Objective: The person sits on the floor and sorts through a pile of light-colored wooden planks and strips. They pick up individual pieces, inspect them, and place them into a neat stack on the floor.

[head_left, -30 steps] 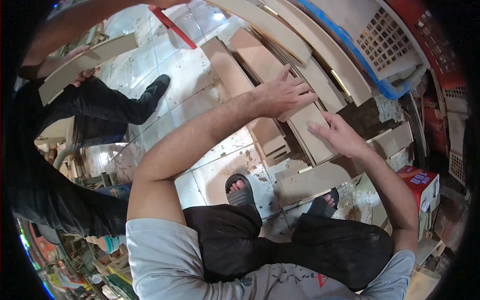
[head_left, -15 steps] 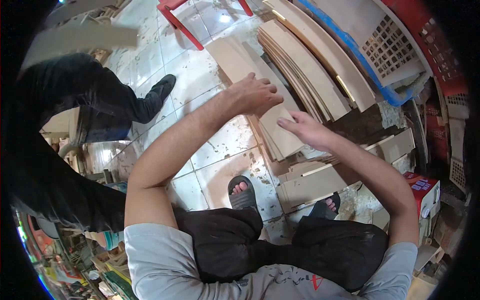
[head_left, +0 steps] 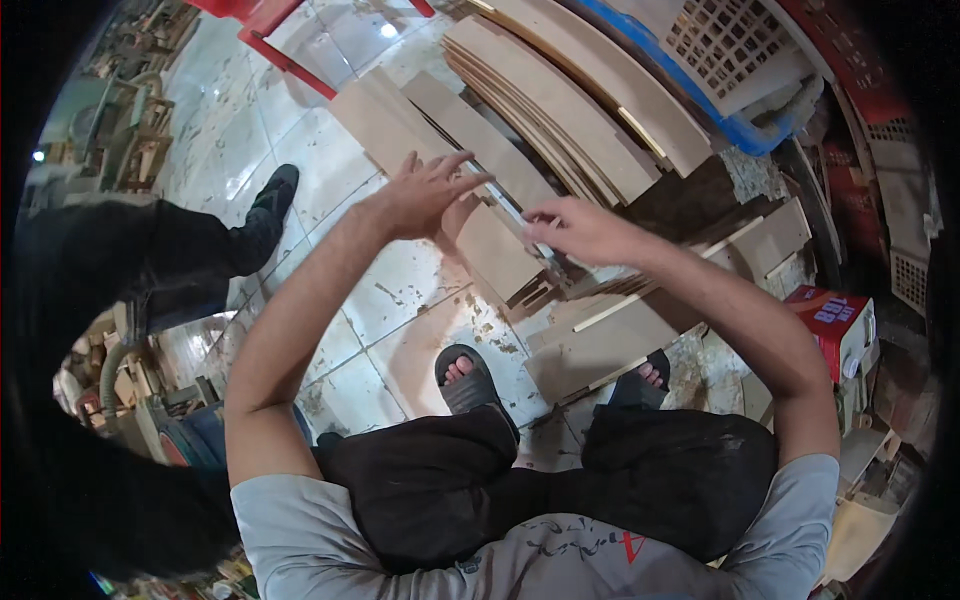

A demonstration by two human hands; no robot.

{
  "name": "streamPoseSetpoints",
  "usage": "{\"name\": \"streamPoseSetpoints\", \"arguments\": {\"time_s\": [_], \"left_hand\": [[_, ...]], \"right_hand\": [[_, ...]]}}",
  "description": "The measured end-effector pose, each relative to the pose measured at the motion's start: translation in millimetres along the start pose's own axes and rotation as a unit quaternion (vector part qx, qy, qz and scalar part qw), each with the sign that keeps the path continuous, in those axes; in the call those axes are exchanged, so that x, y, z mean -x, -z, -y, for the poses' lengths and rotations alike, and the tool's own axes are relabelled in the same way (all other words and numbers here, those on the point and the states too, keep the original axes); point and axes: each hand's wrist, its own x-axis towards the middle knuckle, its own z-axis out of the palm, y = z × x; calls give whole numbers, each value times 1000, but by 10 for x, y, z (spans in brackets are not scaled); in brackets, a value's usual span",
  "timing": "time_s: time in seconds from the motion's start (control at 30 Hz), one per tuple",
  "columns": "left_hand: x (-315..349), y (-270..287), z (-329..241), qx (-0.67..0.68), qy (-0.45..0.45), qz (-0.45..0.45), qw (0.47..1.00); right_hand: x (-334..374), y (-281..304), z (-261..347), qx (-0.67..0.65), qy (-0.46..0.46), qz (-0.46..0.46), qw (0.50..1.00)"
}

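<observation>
Thin, flat wooden boards point(head_left: 490, 250) lie in a low stack on the floor in front of me. My left hand point(head_left: 425, 195) is above them, palm down with its fingers spread, and holds nothing. Across from it, my right hand point(head_left: 585, 230) has bent fingers at a thin board point(head_left: 515, 212), which shows as a narrow pale edge. Its fingertips seem to pinch that edge near its close end; the lower fingers are partly hidden. Just beyond, another flat board point(head_left: 480, 130) lies beside a taller stack of curved-looking boards point(head_left: 550, 110).
More boards point(head_left: 610, 345) lie near my sandals. At the right stand a red box point(head_left: 825, 320) and a pale perforated crate point(head_left: 725, 45) with a blue rim. A red plastic chair point(head_left: 290, 60) is at the far left, and another person's leg point(head_left: 190, 240) is close on the left.
My left hand has lifted off the board and moved left, its fingers opening out. A board that lay flat now shows as a narrow edge. The other person's leg has shifted left.
</observation>
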Motion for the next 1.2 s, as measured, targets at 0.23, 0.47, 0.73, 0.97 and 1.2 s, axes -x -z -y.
{"name": "streamPoseSetpoints", "arguments": {"time_s": [0.23, 0.47, 0.73, 0.97, 1.2], "left_hand": [[-901, -283, 42, 59, -24, 55, 996], [-1473, -850, -132, -147, -9, 132, 980], [-1586, -857, -142, -150, -37, 155, 976], [-1490, -960, 70, -148, -65, 110, 981], [-1548, -848, 20, -145, -42, 139, 979]], "right_hand": [[139, 465, 227, -98, -17, -109, 989], [353, 619, 425, -133, 2, -126, 983], [453, 773, 288, -154, -10, -134, 979], [425, 757, 381, -158, -26, -123, 979], [458, 780, 371, -179, -25, -131, 975]]}}
